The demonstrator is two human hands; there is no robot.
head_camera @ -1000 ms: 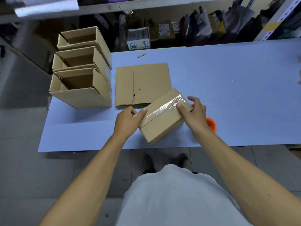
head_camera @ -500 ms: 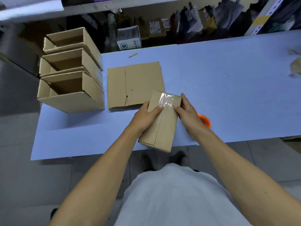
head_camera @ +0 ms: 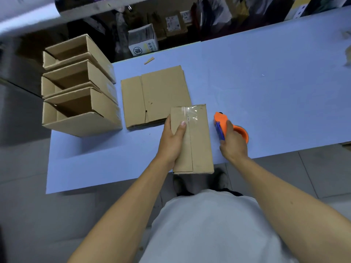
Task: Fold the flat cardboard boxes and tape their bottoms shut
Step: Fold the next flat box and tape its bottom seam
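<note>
- One folded box [head_camera: 197, 141] lay on its side at the near edge of the blue table [head_camera: 266, 92], a strip of clear tape visible at its far end, the left hand [head_camera: 171, 141] holding it with the thumb pressed on top.
- Half a second before, both hands had been on that box; now the right hand [head_camera: 232, 144] had left it and curled its fingers around the orange tape dispenser [head_camera: 226, 124] just beside, which suggested another strip was due.
- One stack of flat cardboard [head_camera: 154, 95] waited just behind; how many sheets it held could not be told.
- Three finished boxes [head_camera: 79, 88] stood in a row at the table's left end.
</note>
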